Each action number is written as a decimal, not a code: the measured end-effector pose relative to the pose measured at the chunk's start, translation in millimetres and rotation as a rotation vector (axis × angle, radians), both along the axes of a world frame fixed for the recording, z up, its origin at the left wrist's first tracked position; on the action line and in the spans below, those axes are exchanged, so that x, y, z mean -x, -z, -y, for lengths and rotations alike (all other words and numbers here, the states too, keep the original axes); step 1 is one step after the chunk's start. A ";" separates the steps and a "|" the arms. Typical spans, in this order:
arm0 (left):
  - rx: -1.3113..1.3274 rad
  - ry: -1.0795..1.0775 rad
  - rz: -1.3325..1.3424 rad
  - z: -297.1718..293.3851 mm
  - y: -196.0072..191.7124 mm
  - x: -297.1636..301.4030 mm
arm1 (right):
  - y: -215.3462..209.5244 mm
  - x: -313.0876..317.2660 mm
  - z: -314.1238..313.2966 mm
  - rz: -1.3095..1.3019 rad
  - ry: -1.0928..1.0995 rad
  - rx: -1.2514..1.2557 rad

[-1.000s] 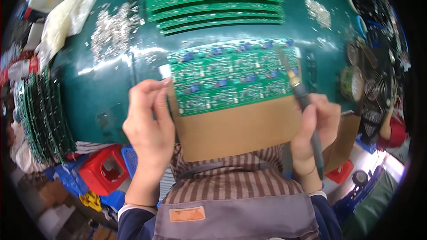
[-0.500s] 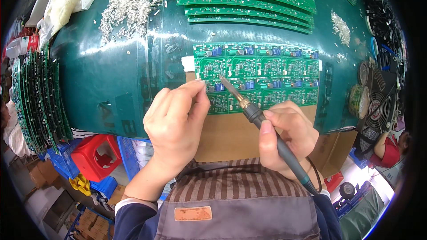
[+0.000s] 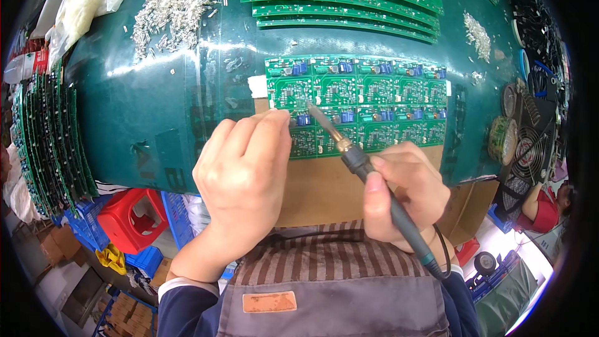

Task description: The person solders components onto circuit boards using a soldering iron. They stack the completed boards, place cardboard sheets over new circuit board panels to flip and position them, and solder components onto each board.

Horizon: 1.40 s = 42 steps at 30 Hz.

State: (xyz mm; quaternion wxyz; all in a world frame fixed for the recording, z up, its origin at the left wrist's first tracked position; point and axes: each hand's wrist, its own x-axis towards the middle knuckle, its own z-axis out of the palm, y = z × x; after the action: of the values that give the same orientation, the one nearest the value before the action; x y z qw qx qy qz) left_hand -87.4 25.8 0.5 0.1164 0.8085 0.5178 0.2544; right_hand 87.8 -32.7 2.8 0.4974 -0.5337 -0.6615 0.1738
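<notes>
A green circuit board panel [image 3: 337, 90], populated with blue and other small parts, lies on a sheet of brown cardboard [image 3: 324, 190]. My right hand [image 3: 405, 196] is closed round the dark handle of a soldering iron [image 3: 355, 159]. The iron slants up and left, its tip over the left part of the panel, close to a row of blue parts. At the panel's left edge, my left hand [image 3: 243, 168] is closed with its fingertips drawn together. Its back hides the fingers and whatever is pinched there.
Bare-looking green boards [image 3: 343, 0] are stacked beyond the panel. Clear small parts [image 3: 171, 9] are heaped far left, pale ones [image 3: 477, 37] far right. Populated boards [image 3: 53, 143] stand upright at left. At right are a tape roll [image 3: 502, 139] and a black fan [image 3: 530, 156]. A person [image 3: 544, 209] shows at right.
My left hand has turned, so its back now covers more of the fingers. The iron's tip stays at about the same spot. The view has shifted slightly.
</notes>
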 end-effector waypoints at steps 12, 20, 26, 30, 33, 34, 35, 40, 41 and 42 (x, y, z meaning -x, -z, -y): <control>0.012 0.097 0.080 8.4 -3.4 -25.4 | -4.0 -31.9 17.1 0.020 0.072 0.054; -0.039 0.074 -0.020 4.6 2.7 -34.0 | 2.0 -32.9 9.6 -0.011 0.044 0.017; 0.027 0.075 0.006 5.2 1.7 -35.0 | -6.1 -33.8 6.7 0.056 0.000 0.035; -0.052 0.091 -0.084 2.9 -3.3 -37.1 | -6.5 -41.0 11.0 0.001 0.040 0.000; -0.056 0.158 -0.063 3.1 -5.2 -44.4 | -7.5 -54.3 18.6 -0.006 0.067 0.035; -0.057 0.159 -0.064 5.5 -4.4 -48.5 | -8.1 -57.8 20.9 -0.007 0.068 0.034; -0.020 0.181 -0.013 8.3 -4.0 -52.9 | -8.5 -60.9 23.1 0.012 0.076 0.049; -0.025 0.194 0.029 15.3 11.1 -62.6 | -7.6 -67.8 28.6 0.030 0.105 0.079; -0.097 0.196 0.024 13.1 15.0 -63.6 | -6.6 -68.3 28.4 0.028 0.108 0.080; -0.096 0.198 0.023 12.1 15.5 -64.2 | -5.3 -68.5 27.4 0.024 0.105 0.077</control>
State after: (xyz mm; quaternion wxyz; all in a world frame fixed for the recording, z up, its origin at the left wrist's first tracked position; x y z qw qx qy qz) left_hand -23.1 13.8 -15.0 0.1082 0.8574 0.4211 0.2753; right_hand 156.3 -60.0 8.1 0.4771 -0.5883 -0.6313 0.1666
